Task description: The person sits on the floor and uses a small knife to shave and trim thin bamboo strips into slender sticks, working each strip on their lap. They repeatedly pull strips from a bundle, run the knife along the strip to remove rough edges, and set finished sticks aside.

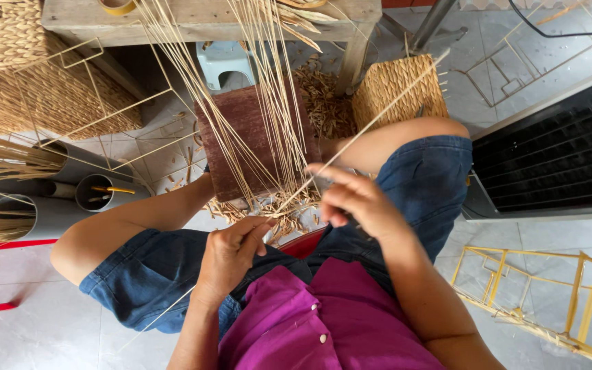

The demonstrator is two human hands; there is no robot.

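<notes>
Straw strands (268, 103) fan up from the person's knees toward the wooden bench (207, 17), the left hand (231, 250) pinching their gathered base while the right hand (354, 199) pinches one strand, best kept taut and pulled snug near the base.

Seated person's knees apart, left hand (231, 250) and right hand (358, 202) between them, near each other. Straw strands (268, 103) fan from hands up toward tabletop (207, 17) ahead. Board (241, 137) on floor behind strands, plastic stool (224, 62) under tabletop beyond it. Straw scraps (323, 103) on floor beside table leg. Woven basket (399, 89) right of scraps, above right knee. Pipe tubes (70, 188) left, strands inside. Woven baskets (29, 82) far left. Wire frame (549, 301) on floor at right.
</notes>
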